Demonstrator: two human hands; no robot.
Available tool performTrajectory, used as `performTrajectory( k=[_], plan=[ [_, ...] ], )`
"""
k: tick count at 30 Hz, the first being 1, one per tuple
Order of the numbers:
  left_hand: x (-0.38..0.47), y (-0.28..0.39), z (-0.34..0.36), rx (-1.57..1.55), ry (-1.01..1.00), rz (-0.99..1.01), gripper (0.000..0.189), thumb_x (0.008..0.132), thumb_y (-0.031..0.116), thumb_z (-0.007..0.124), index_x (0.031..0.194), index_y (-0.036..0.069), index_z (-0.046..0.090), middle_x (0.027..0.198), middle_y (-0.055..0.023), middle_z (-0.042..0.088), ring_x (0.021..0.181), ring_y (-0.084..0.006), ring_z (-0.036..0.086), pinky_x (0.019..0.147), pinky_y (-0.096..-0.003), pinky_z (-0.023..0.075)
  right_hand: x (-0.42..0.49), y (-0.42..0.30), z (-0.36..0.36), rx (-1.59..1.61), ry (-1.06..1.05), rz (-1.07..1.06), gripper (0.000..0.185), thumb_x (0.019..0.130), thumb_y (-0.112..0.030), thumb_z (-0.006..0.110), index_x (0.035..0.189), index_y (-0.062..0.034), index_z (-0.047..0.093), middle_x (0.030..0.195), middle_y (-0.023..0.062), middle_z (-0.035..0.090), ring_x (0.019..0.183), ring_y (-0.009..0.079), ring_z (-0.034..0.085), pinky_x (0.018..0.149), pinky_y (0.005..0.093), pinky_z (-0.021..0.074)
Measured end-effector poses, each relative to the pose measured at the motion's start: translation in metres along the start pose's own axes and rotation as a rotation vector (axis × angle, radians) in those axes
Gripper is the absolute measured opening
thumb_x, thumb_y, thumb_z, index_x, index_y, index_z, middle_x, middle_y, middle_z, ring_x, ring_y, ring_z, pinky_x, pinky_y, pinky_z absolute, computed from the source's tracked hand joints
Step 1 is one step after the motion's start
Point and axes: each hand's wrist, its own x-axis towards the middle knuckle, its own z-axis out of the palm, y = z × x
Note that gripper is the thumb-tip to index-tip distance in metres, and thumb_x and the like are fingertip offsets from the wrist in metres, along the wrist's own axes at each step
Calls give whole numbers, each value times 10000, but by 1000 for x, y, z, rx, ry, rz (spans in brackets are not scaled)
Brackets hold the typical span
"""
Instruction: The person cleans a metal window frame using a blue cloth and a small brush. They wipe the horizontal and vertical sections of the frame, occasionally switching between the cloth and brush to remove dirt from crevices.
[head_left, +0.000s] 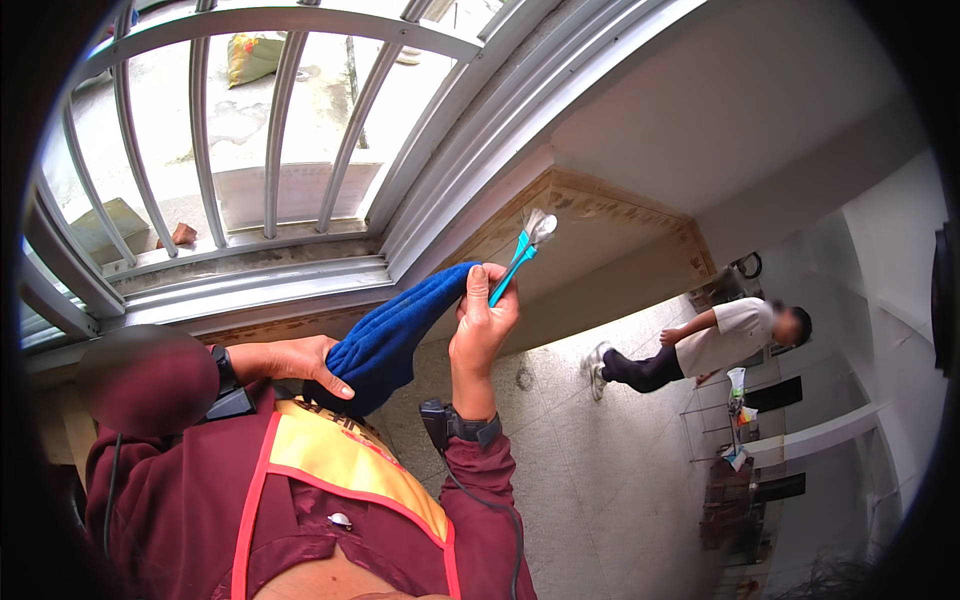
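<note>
A blue cloth (409, 337) is stretched between my two hands in front of my chest. My left hand (304, 364) grips its lower end, thumb on top. My right hand (484, 319) pinches the upper end between thumb and fingers. Held in that same right hand is a slim turquoise brush-like tool (514, 270), with a dark shaft alongside it. Pale bristles and a round, shiny whitish piece show at its tip; I cannot tell exactly what that piece is. The cloth's lower edge hangs above a yellow apron (337, 450) with red trim.
A window with metal bars (277, 135) and a metal frame is at the upper left. Beside it runs a wall ledge (585, 247) with brown tape along its edge. A person (720, 337) stands on the tiled floor (577, 450) at right, near a wire rack (709, 420).
</note>
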Motion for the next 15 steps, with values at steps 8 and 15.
performTrajectory(
  k=[8,15],
  plan=[
    [-4,59,-31,-74,123,215,500,934,316,724,1331,37,602,1205,-57,689,1091,-161,643,992,-337,491,59,-24,59,-230,-109,-411,156,1026,-177,607,968,-32,603,745,-16,535,697,68,459,614,260,413],
    [-4,98,-89,-264,564,635,660,988,561,548,1368,21,540,1281,-97,652,1208,-214,610,1048,-392,469,21,-7,13,-211,-136,-246,172,1021,-133,579,1152,-33,632,767,-44,494,685,44,423,611,226,365]
  ],
)
